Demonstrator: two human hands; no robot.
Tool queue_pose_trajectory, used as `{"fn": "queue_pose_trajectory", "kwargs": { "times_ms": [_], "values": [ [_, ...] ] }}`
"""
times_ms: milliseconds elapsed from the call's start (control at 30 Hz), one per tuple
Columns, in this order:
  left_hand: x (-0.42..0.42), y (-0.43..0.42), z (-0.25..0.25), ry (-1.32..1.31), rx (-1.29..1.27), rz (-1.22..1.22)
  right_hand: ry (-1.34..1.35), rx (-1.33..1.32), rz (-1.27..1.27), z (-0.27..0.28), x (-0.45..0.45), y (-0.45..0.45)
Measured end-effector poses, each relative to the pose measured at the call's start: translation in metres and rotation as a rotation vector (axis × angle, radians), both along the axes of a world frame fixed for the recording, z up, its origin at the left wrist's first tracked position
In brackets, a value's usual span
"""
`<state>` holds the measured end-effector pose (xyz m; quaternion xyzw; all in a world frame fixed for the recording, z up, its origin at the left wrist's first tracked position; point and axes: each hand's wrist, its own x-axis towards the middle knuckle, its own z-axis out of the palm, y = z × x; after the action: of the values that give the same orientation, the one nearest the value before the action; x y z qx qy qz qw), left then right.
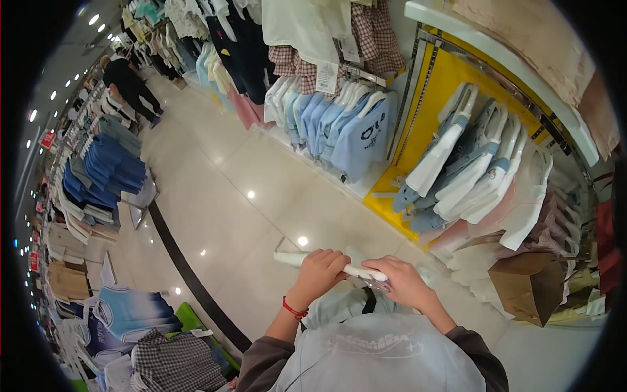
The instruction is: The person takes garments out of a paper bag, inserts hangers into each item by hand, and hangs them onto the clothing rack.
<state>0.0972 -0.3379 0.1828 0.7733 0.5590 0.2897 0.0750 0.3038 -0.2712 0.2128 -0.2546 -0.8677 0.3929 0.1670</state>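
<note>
My left hand (321,276) is closed around a white hanger (292,257) in front of my body. The hanger's hook points up and left, past my left hand. At the hanger's other end my right hand (400,282) has its fingers closed on it. Something shiny, perhaps a clip, shows beneath the right fingers. Pale cloth (336,306) with a black strip lies below the hands; I cannot tell whether it hangs from the hanger or is part of my clothing. A red cord bracelet (295,310) circles my left wrist.
Light blue tops (359,134) hang on a low wall rail ahead. White-and-denim clothes (480,163) hang at right above a brown paper bag (528,284). Checked clothes (176,359) fill a rack at lower left. A person in black (127,85) stands down the aisle.
</note>
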Motion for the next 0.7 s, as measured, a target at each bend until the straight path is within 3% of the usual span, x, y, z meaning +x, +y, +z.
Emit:
{"fn": "queue_pose_trajectory", "kwargs": {
  "times_ms": [67,167,500,700],
  "values": [
    [-0.025,0.006,0.0,0.033,-0.008,-0.008,0.005,-0.073,0.003,-0.007,-0.016,0.001],
    [-0.057,0.016,-0.012,-0.011,0.016,0.028,0.032,-0.394,0.039,-0.005,-0.041,0.009],
    [-0.143,0.061,-0.044,-0.054,-0.168,0.269,0.181,-0.923,0.122,-0.059,-0.148,0.09],
    [-0.224,0.109,-0.036,-0.078,-0.17,0.429,0.11,-0.836,0.207,-0.054,-0.258,0.163]
  ]
}}
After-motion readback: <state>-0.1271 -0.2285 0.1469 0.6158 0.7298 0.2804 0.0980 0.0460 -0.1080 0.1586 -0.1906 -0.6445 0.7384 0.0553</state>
